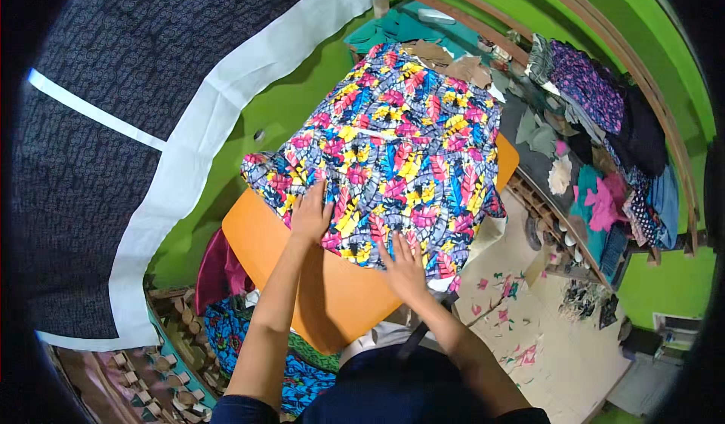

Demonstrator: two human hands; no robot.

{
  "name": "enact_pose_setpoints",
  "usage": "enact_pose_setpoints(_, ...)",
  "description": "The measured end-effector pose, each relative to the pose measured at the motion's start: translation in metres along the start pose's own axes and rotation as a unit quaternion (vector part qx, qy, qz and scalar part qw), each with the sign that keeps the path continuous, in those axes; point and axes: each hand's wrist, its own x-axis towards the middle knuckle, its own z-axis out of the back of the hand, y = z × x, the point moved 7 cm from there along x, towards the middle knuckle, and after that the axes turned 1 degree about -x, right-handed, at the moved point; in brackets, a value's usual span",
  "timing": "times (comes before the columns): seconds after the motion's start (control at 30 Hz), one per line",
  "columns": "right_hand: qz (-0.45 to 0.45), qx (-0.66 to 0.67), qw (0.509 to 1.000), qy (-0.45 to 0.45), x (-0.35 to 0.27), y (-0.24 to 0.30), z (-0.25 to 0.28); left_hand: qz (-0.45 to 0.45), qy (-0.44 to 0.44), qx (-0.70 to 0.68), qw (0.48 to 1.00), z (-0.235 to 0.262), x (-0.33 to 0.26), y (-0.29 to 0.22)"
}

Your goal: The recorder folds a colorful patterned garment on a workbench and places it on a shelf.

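Note:
A bright floral-printed cloth (408,160), patterned in pink, yellow, blue and grey, lies spread over an orange tabletop (332,292). Its far part hangs past the table toward the back, and its left corner is bunched up. My left hand (308,212) rests on the cloth near its left front edge, fingers stretched forward. At the front right edge, my right hand (405,265) lies with its fingers spread on the print. Beside that hand a bit of white (440,283) shows under the cloth's corner. Neither hand grips anything.
A large dark patterned fabric with a white border (177,148) hangs at the left. Shelves at the right hold heaped cloth pieces (589,84). Scraps (506,314) litter the pale floor. Blue patterned fabric (226,333) lies below the table's left side. The walls are green.

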Motion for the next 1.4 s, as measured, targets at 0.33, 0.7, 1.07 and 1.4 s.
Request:
enact_pose_setpoints(0.33, 0.006, -0.119, 0.993, 0.002, -0.038, -0.063, 0.032, -0.111, 0.021, 0.067, 0.991, 0.019, -0.061, -0.013)
enact_pose_setpoints(0.7, 0.063, -0.122, 0.988, -0.075, -0.036, -0.051, 0.035, -0.148, 0.003, 0.287, 0.946, 0.019, -0.082, 0.071)
enact_pose_setpoints(1.07, -0.158, -0.109, 0.981, -0.03, -0.003, -0.01, 0.019, -0.093, 0.029, 0.004, 0.995, 0.018, -0.097, -0.072)
enact_pose_setpoints(1.4, -0.149, -0.063, 0.979, -0.126, 0.004, -0.09, 0.016, -0.13, -0.032, 0.066, 0.989, -0.011, -0.078, -0.029)
